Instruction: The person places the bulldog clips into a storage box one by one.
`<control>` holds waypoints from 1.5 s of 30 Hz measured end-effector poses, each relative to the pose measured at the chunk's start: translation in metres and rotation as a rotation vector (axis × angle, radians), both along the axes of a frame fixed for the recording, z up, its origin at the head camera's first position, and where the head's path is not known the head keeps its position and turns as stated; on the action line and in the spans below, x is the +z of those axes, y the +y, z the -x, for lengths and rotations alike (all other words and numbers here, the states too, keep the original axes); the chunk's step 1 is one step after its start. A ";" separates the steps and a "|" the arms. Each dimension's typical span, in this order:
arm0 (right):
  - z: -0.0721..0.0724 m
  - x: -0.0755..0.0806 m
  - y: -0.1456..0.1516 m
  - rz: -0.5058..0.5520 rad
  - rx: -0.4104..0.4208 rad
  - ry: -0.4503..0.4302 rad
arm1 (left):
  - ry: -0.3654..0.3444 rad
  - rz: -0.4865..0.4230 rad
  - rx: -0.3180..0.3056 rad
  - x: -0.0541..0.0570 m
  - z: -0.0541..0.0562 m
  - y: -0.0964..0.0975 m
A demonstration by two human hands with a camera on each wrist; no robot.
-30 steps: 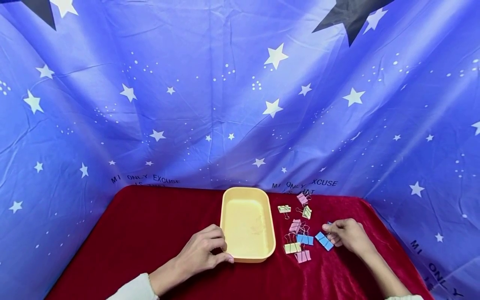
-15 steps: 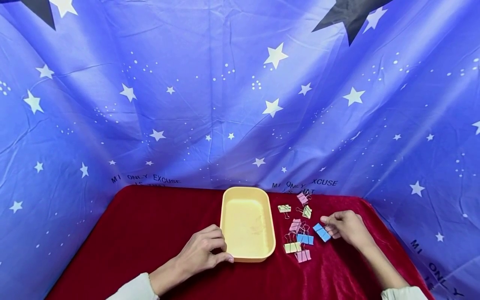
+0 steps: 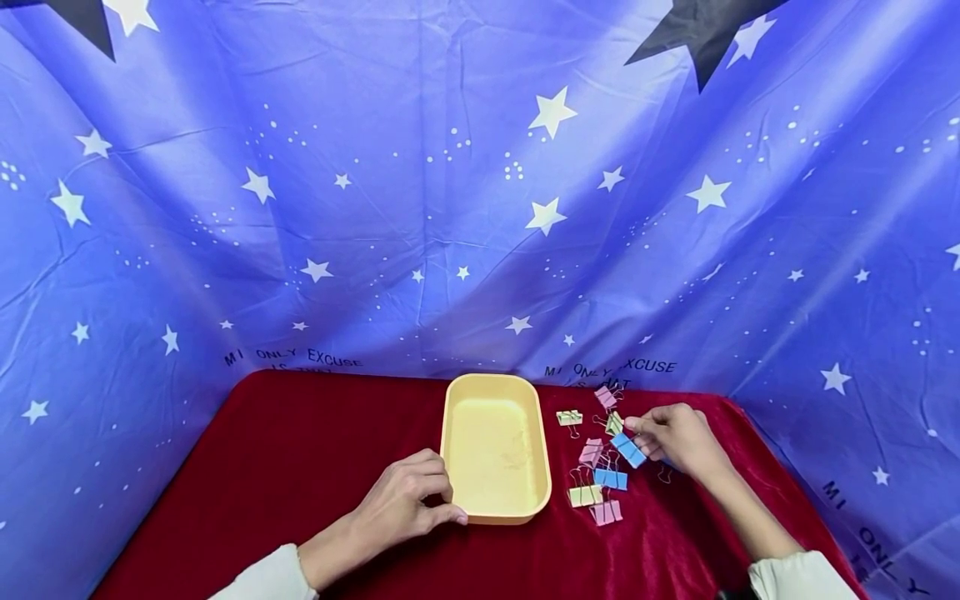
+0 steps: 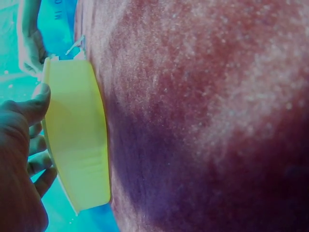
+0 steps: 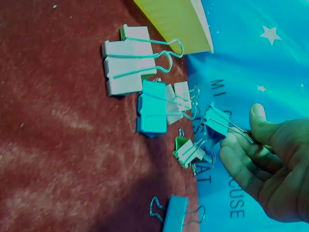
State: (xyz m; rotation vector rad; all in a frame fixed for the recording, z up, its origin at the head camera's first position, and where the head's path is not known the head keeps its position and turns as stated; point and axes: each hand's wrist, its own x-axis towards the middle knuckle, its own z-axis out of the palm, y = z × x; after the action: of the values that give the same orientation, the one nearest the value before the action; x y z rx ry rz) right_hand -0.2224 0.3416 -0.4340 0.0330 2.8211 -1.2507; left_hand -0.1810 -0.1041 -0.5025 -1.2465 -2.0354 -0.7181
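1. The second blue binder clip (image 5: pixel 175 215), under the right hand (image 3: pixel 682 442), is mostly hidden in the head view (just a wire handle shows); the right-wrist view cuts it off at the bottom.
2. One yellow binder clip (image 3: pixel 614 423) partly covered by right thumb; dark sliver (image 3: pixel 735 596) at bottom edge, can't tell what.
3. Yellow tray (image 3: pixel 491 450) on red-covered worktop (image 3: pixel 322 442), smudged inner floor visible.
4. Loose clips right of tray, on worktop: pink, yellow and blue, some overlapping.
5. Right grip: narrow, pinching the held blue binder clip (image 3: pixel 628 451) by its wire handles, above worktop, beside the loose clips.
6. Left hand (image 3: pixel 408 492) grips tray rim, thumb at near-left corner, fingers bent along left side.
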 end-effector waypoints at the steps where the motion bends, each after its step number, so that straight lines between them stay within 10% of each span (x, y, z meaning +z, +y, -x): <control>1: 0.001 0.001 -0.003 -0.004 0.006 0.007 | 0.000 0.002 0.002 0.000 0.000 0.000; 45: 0.012 0.023 -0.068 0.004 0.109 0.107 | -0.065 0.099 0.077 0.009 -0.010 0.011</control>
State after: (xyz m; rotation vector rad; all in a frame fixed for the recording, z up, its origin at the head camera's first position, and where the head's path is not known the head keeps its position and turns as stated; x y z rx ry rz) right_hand -0.2346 0.2734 -0.4107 -0.1917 2.8652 -1.2705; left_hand -0.1712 -0.0928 -0.4933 -1.2064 -2.1830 -0.6368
